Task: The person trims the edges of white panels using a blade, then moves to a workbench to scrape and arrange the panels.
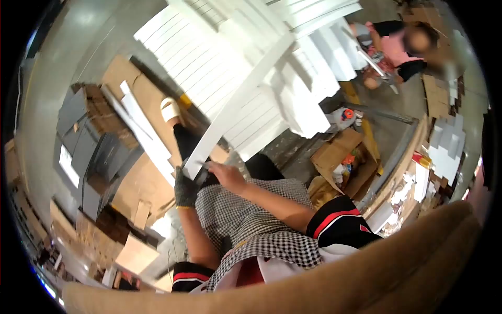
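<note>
A long, narrow white board (241,103) slants from my lap up toward the top of the view. My left hand (185,189), in a dark grey glove, is closed around the near end of this board. Beside that end is my bare right hand (229,177), its fingers pinched together at the board's edge. Whatever lies between those fingers is too small to make out. Beyond the board lie white slatted panels (180,57). A checked apron (235,209) covers my lap below both hands.
An open cardboard box (345,162) holding small items stands to the right. At upper right another person (392,44) works low beside white parts. Grey boards (78,136) and cardboard (133,94) lie at left. White offcuts (447,146) are piled at far right.
</note>
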Action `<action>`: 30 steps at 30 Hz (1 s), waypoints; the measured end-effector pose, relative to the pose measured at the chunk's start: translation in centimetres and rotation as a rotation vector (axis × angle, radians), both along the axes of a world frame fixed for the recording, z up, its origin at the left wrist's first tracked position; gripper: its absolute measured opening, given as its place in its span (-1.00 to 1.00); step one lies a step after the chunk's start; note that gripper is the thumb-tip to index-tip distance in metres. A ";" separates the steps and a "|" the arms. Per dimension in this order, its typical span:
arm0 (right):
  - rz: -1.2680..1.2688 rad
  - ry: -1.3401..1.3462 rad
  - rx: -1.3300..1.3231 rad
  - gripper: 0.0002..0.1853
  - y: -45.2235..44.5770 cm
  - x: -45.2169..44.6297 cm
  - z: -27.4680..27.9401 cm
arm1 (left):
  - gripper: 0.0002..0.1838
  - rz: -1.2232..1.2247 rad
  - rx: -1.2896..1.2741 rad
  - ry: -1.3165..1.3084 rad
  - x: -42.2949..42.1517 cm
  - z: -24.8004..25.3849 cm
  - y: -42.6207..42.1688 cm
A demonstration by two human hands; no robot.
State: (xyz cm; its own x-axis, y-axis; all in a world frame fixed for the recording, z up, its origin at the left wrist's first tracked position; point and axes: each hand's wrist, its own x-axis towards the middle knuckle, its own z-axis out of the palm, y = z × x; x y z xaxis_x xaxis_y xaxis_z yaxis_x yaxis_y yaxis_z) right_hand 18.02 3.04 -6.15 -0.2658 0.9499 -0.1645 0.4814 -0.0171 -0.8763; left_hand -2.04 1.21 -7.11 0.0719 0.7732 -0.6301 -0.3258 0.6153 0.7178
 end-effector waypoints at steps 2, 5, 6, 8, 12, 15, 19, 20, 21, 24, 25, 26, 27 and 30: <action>-0.377 0.053 -0.313 -0.82 1.9 3.0 -1.0 | -0.44 0.198 -0.165 -0.220 0.5 1.0 0.7; -0.847 0.668 -0.410 -0.70 7.5 7.6 -5.6 | -0.54 0.009 0.010 0.192 0.4 1.3 0.2; -0.883 0.779 -0.497 -0.72 10.1 9.4 -4.3 | -0.57 -0.001 0.016 0.224 0.1 1.7 0.2; -0.881 1.065 -0.552 -0.79 14.3 11.0 -3.9 | -0.70 0.078 0.042 0.166 0.4 4.6 1.3; -0.743 1.171 -0.618 -0.84 16.4 10.5 -6.7 | -0.56 -0.038 0.295 0.359 -0.8 5.0 1.6; -0.737 0.943 -0.623 -0.84 16.5 9.2 -6.8 | -0.42 -0.010 0.307 0.413 -3.7 1.6 0.8; -0.420 -0.212 0.017 -0.79 15.3 9.8 -6.8 | -0.36 0.106 0.134 0.408 -5.7 -1.3 0.8; -0.300 -0.253 0.146 -0.71 15.1 9.8 -6.1 | -0.35 0.187 0.068 0.397 -5.1 -0.6 1.4; -0.172 -0.293 0.272 -0.62 15.5 10.1 -5.4 | -0.34 0.272 -0.002 0.385 -4.5 -0.3 2.0; 0.067 -0.602 0.093 -0.42 18.4 13.3 -7.1 | -0.38 0.318 -0.094 0.383 -4.7 -0.7 3.0; -0.067 -0.640 0.177 -0.45 21.0 15.7 -8.5 | -0.40 0.335 -0.111 0.378 -4.8 -0.5 3.4; -0.205 -0.669 0.256 -0.47 23.6 18.0 -9.5 | -0.43 0.353 -0.118 0.396 -4.5 -0.2 3.9; -0.280 -0.840 0.268 -0.52 26.7 21.5 -11.4 | -0.45 0.262 -0.151 0.489 -4.9 -0.4 3.9; -0.624 -0.636 0.195 -0.56 34.1 30.9 -14.3 | -0.50 0.251 -0.162 0.435 -5.5 -0.9 3.8</action>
State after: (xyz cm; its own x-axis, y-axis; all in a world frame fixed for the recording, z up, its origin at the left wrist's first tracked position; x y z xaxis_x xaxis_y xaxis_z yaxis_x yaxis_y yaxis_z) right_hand 48.95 37.12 -20.44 0.3916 0.9171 0.0739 0.8278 -0.3161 -0.4635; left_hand -7.52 5.03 -8.02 -0.3979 0.6231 -0.6733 -0.1701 0.6711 0.7216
